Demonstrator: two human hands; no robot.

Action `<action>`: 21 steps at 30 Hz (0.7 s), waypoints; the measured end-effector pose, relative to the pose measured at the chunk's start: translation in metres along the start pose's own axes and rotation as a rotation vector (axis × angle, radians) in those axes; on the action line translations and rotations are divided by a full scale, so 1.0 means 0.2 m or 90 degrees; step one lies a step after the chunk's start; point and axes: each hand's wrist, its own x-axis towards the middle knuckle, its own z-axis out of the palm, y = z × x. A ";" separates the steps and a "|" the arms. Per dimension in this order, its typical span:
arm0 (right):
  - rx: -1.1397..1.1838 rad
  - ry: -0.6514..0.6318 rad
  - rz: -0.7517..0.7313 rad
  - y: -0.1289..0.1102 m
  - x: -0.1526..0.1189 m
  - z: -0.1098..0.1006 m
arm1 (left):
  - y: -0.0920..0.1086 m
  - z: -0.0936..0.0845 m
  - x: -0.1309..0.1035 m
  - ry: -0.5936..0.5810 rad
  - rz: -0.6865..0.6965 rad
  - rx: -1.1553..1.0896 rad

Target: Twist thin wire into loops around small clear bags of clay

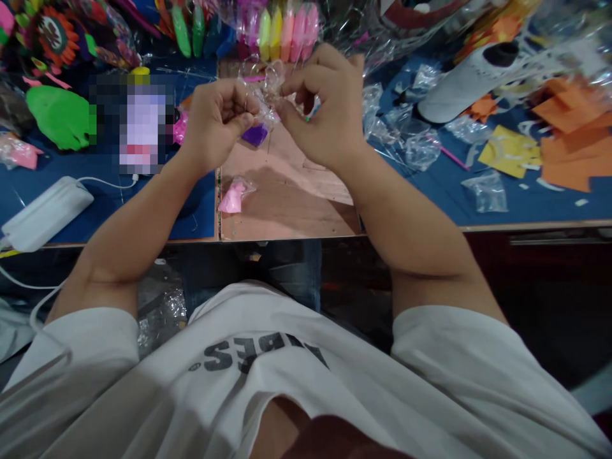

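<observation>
A crinkled clear plastic bag [268, 95] is stretched between my two hands above the wooden board. My left hand [217, 121] pinches its left side between thumb and fingers. On the other side my right hand [325, 102] grips the bag with thumb and fingertips close together. Just under the bag shows a purple piece [255, 134]; whether it is inside the plastic I cannot tell. Nearer to me on the board lies a pink piece in clear wrap [233, 196].
The wooden board [287, 220] lies on a blue table. Wrapped coloured sticks [282, 35] stand behind my hands. To the left are a green lump [62, 118], a blurred-out phone [142, 124] and a white power bank [48, 213] with a cable. Orange sheets [574, 137] and plastic scraps lie right.
</observation>
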 end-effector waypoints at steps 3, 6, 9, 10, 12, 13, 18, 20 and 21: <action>0.356 -0.034 0.076 0.08 0.02 0.02 | 0.01 -0.02 0.01 -0.021 -0.021 -0.030; 0.522 -0.110 0.145 0.14 0.05 0.06 | 0.02 -0.02 0.01 -0.059 -0.029 -0.051; 0.572 -0.181 0.207 0.17 0.05 0.06 | 0.04 -0.02 0.00 -0.104 -0.039 -0.058; 0.591 -0.201 0.224 0.17 0.05 0.05 | 0.04 -0.02 -0.01 -0.121 -0.043 -0.059; 0.623 -0.256 0.256 0.17 0.05 0.02 | 0.05 -0.02 -0.01 -0.160 -0.044 -0.060; 0.633 -0.288 0.269 0.16 0.04 0.00 | 0.05 -0.03 -0.01 -0.178 -0.042 -0.060; 0.678 -0.366 0.295 0.16 0.03 -0.03 | 0.07 -0.03 0.00 -0.219 -0.034 -0.057; 0.693 -0.367 0.283 0.16 0.03 -0.01 | 0.08 -0.03 0.00 -0.220 -0.041 -0.063; 0.700 -0.364 0.273 0.17 0.03 0.00 | 0.09 -0.03 0.00 -0.218 -0.046 -0.069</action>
